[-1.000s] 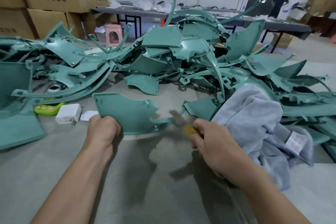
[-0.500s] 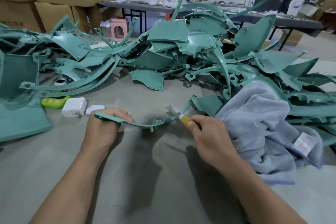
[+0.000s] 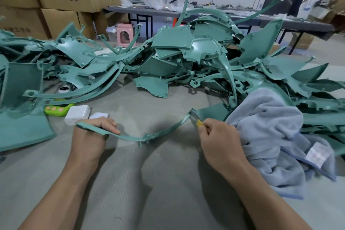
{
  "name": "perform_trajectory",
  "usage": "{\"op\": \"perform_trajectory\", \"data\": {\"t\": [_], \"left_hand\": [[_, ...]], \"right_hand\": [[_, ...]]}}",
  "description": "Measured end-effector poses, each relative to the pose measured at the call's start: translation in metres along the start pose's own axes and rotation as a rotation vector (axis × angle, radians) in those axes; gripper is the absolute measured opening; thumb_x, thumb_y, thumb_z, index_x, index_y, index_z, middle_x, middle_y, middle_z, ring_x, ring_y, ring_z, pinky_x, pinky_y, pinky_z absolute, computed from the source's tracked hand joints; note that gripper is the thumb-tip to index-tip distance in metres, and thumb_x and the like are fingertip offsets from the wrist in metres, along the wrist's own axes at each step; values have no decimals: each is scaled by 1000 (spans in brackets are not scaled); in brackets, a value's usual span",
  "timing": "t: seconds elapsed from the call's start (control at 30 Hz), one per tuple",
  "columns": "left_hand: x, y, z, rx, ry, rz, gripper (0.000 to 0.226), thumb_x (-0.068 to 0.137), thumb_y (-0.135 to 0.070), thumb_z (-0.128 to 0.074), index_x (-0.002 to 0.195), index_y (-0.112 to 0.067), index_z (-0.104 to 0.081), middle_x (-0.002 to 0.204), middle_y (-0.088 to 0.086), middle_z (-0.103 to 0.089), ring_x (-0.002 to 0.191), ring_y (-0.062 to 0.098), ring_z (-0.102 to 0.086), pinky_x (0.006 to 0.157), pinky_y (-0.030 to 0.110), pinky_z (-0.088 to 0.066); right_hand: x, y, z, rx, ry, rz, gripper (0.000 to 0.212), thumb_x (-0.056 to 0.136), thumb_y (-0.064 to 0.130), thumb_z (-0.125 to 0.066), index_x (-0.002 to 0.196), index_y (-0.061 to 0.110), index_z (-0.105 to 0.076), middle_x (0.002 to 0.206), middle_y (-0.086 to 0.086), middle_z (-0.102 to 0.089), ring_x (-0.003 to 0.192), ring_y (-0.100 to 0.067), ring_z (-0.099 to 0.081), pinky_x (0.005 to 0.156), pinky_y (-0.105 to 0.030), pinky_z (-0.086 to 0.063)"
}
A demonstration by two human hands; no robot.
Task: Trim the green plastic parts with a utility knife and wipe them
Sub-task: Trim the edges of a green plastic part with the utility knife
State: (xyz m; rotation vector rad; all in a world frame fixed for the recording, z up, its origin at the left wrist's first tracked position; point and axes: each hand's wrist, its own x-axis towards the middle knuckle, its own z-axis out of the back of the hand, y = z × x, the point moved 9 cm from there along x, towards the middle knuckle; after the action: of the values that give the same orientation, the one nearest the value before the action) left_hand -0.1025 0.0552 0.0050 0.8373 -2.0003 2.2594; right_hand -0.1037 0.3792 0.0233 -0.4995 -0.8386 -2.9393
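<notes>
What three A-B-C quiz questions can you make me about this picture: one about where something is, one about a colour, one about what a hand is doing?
1. Where is the grey towel? A. on the far table B. heaped beside the right hand C. on the boxes
2. What colour is the stool? A. blue B. pink C. black
3. What is the left hand doing? A. gripping a curved green strip B. lying flat, empty C. waving in the air
Answers: 1 B, it lies over green parts right of that hand, which holds the utility knife. 2 B, it is pink. 3 A, its fingers curl round the strip's end.
</notes>
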Motion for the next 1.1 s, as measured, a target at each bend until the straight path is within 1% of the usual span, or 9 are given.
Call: {"op": "perform_trajectory", "data": {"t": [0.17,0.33,0.4,0.5,0.67,0.83,0.9,1.0,1.1], "left_hand": [[7,24,8,-127,-109,211,24,50,7,-45,68,-2,-57,60,-4,-66,66,6,-67,58,18,-49],[13,43,12,-395,-151,369,29,26,3,-37,47,-11,-52,67,9,-57,74,24,-54,84,46,-40],[12,42,4,-470,-140,372,26,32,8,-36,44,-13,-46,65,12,-52,70,23,-55,86,49,-40],[8,28,-11,-346,-96,260,40,52,19,-37,42,-14,-57,54,1,-57,68,14,-60,79,38,-44],[5,3,-26,-179,2,65,34,52,5,-49,43,-22,-67,55,-6,-64,71,3,-62,69,16,-50],[5,-5,-28,-139,43,-2,59,58,28,-41,45,-23,-68,53,-7,-63,67,0,-61,64,15,-49],[4,-8,-28,-138,36,-8,45,54,14,-45,45,-24,-68,53,-9,-63,67,1,-61,65,15,-49],[4,-8,-27,-149,21,7,36,48,4,-46,45,-24,-68,52,-9,-63,67,2,-61,65,15,-49],[5,-4,-26,-114,19,40,38,49,5,-45,45,-24,-69,53,-8,-63,68,2,-62,65,16,-49]], "right_hand": [[-3,10,-13,50,30,108,37,100,30,-53,67,15,-46,54,0,-49,50,-14,-44,51,-37,-34],[-3,-1,1,151,-14,43,38,99,31,-57,65,16,-50,55,1,-52,54,-17,-48,52,-35,-34],[-8,4,10,193,-54,64,37,98,30,-59,66,14,-52,57,4,-53,55,-17,-46,50,-29,-30],[-21,18,7,226,12,108,39,98,28,-59,63,15,-47,54,5,-49,51,-14,-41,51,-34,-31],[-31,26,-27,27,218,65,40,99,32,-52,63,16,-47,58,-1,-52,54,-17,-47,53,-37,-31],[-13,-10,0,-237,64,-209,30,100,28,-46,75,18,-58,72,-5,-62,70,-29,-58,59,-34,-40],[-15,1,3,-181,18,-129,35,102,29,-47,70,18,-53,63,0,-57,61,-23,-54,55,-34,-33],[-31,36,-26,4,199,61,36,101,34,-50,69,18,-52,62,1,-57,56,-18,-51,51,-35,-36],[-22,22,-27,-102,238,-11,30,101,32,-49,77,16,-58,71,-3,-62,66,-26,-58,61,-38,-46]]}}
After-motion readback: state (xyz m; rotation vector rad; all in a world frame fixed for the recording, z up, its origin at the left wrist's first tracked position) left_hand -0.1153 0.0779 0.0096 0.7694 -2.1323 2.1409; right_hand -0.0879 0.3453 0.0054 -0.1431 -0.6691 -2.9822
